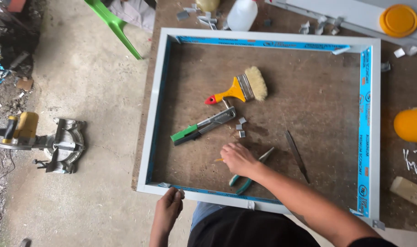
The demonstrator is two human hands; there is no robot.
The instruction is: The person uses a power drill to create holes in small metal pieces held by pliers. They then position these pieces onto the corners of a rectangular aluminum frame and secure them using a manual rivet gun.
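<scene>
A: What do the fingers hold?

B: The right hand (238, 159) is curled over a small yellow-tipped object, probably a pencil (218, 160), its tip just showing; the grip itself is hidden. It rests on the table (309, 100) inside the frame (150, 137), just beside the pliers (249, 176). The left hand (168, 208) is clenched on the frame's near rail at the corner, apparently to steady it.

A: And around them?

B: A green-handled tool (203, 126) and small metal clips (241, 126) lie near, within reach; a brush (240, 88) lies beyond, a thin file (296, 155) to the right.

A: Edges and room?

B: The frame's four rails fence the working area; its left rail runs along the table edge, the near corner overhanging the floor. The interior's far right is bare. A saw (44, 144) stands well apart on the floor.
</scene>
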